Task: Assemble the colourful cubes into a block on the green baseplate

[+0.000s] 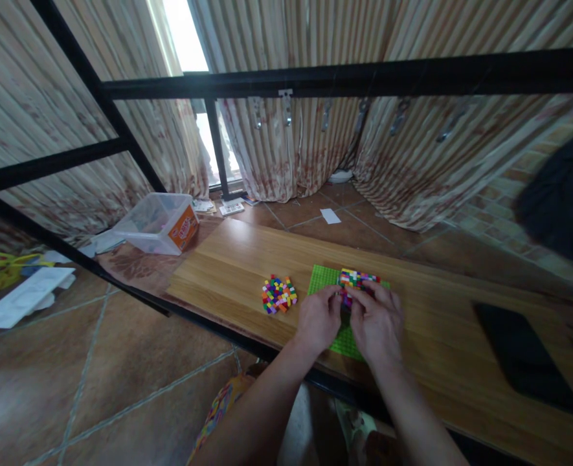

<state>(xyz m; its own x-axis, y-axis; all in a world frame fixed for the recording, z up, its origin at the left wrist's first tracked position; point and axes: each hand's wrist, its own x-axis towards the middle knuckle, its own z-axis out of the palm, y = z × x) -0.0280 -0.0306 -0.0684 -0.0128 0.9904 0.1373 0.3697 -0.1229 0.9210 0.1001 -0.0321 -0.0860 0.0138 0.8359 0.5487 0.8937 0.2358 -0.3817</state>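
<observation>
A green studded baseplate [324,277] lies on the wooden table, with a block of many-coloured small bricks [357,277] built up on its far part. My left hand [319,317] is at the near left side of that block, its fingertips pinched together. From the right, my right hand [377,317] reaches over the plate, thumb and fingers bent onto the near edge of the coloured bricks. What sits between the fingertips of either hand is too small and covered to make out. Left of the plate is a loose pile of coloured bricks [279,294].
A clear plastic box [157,223] with an orange label stands past the table's left end. A dark flat panel [526,356] lies on the right of the wooden table [436,323]. A black metal rail [315,81] with hooks crosses in front of the curtains.
</observation>
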